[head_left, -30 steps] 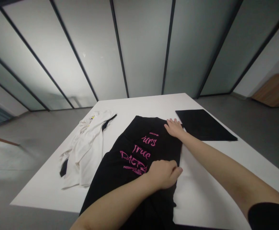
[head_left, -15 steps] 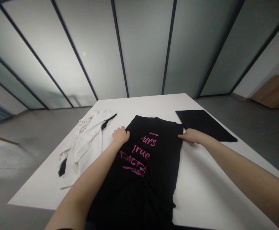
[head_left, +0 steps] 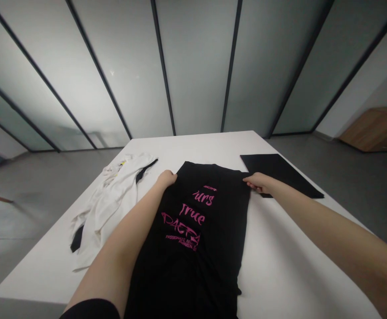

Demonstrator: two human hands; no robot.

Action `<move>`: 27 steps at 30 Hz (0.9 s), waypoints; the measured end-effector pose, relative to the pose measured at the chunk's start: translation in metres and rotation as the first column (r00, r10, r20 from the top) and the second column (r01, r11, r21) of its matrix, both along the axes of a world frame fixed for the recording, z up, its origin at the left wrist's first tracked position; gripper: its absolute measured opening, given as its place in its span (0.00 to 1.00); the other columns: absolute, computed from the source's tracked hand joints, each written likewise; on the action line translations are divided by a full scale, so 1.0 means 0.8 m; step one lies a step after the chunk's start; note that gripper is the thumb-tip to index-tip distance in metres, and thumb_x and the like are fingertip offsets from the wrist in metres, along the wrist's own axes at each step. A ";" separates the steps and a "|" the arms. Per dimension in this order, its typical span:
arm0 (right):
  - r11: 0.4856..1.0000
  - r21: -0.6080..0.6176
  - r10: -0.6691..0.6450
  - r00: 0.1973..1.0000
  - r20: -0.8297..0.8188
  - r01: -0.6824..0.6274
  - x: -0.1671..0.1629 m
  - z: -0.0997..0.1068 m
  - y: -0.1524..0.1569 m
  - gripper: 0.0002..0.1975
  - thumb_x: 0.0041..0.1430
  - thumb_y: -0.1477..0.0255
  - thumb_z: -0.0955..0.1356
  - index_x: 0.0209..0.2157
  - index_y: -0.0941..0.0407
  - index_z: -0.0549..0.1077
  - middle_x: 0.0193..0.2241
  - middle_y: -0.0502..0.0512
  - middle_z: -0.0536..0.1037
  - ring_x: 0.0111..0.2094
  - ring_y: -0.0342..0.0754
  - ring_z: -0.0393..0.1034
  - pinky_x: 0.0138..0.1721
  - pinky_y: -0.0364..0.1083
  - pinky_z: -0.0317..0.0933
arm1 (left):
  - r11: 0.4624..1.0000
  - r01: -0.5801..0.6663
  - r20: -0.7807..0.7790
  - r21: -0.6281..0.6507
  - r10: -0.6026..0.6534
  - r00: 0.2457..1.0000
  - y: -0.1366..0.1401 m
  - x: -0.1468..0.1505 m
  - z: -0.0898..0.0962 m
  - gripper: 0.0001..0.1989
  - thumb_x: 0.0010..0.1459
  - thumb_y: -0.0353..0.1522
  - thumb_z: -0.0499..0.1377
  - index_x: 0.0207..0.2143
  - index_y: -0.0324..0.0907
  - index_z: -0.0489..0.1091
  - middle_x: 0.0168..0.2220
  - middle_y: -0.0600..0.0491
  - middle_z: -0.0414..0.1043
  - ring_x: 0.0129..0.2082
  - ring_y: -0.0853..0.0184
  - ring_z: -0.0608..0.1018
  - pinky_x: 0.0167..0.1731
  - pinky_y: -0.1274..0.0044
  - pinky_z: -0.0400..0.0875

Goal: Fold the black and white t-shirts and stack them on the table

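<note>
A black T-shirt [head_left: 220, 221] with pink lettering lies spread lengthwise on the white table [head_left: 279, 261], its sides folded in so that part of the print is cut off. My left hand [head_left: 167, 178] pinches its far left edge, the fingertips partly hidden. At the far right corner my right hand [head_left: 258, 182] grips the cloth between thumb and fingers. The near end of the shirt runs out of view at the bottom.
To the left lies a crumpled white garment [head_left: 113, 199] with black parts. A flat black rectangle [head_left: 279, 173], perhaps folded cloth, rests at the right edge of the table. Frosted glass panels [head_left: 200, 66] stand behind. A wooden piece [head_left: 373, 128] is at the far right.
My left hand has gone from lying on the shirt's left edge with fingers spread to pinching it. My right hand has moved up slightly to the far right corner and closed on it.
</note>
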State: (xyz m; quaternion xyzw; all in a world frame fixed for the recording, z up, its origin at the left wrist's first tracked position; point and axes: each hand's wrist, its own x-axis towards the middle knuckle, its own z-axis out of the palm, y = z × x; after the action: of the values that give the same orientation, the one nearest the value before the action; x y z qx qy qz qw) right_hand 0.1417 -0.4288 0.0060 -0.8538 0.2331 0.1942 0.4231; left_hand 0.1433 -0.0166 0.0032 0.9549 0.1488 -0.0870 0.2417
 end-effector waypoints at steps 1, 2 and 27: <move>1.000 0.006 -0.010 1.000 -0.003 0.010 0.006 -0.001 0.000 0.18 0.71 0.74 0.69 0.25 0.57 0.68 0.14 0.45 0.64 0.14 0.36 0.55 0.15 0.35 0.45 | 0.998 -0.013 -0.023 -0.056 0.012 1.000 -0.002 0.005 -0.003 0.14 0.66 0.36 0.60 0.37 0.35 0.81 0.37 0.35 0.84 0.42 0.50 0.87 0.40 0.70 0.80; 1.000 0.010 -0.019 1.000 -0.004 0.019 0.012 -0.002 0.000 0.16 0.70 0.76 0.69 0.25 0.57 0.68 0.15 0.45 0.64 0.14 0.36 0.55 0.15 0.35 0.46 | 0.993 -0.029 -0.042 -0.114 0.024 0.999 -0.004 0.010 -0.007 0.14 0.67 0.36 0.59 0.36 0.34 0.80 0.34 0.37 0.84 0.37 0.53 0.87 0.37 0.71 0.80; 0.724 -0.636 0.619 0.658 0.430 -0.265 0.052 -0.043 0.198 0.29 0.76 0.63 0.59 0.73 0.57 0.64 0.76 0.68 0.57 0.76 0.73 0.45 0.72 0.71 0.42 | 0.915 0.225 0.306 0.334 -0.331 0.893 -0.048 -0.028 -0.057 0.27 0.74 0.43 0.52 0.70 0.43 0.67 0.75 0.40 0.58 0.76 0.47 0.60 0.73 0.52 0.54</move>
State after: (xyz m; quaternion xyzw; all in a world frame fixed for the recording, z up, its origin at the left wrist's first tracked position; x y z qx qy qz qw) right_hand 0.1829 -0.2705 -0.0286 -0.9793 -0.0998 -0.0654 0.1634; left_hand 0.1207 -0.0553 -0.0423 0.9910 -0.0259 0.0762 0.1071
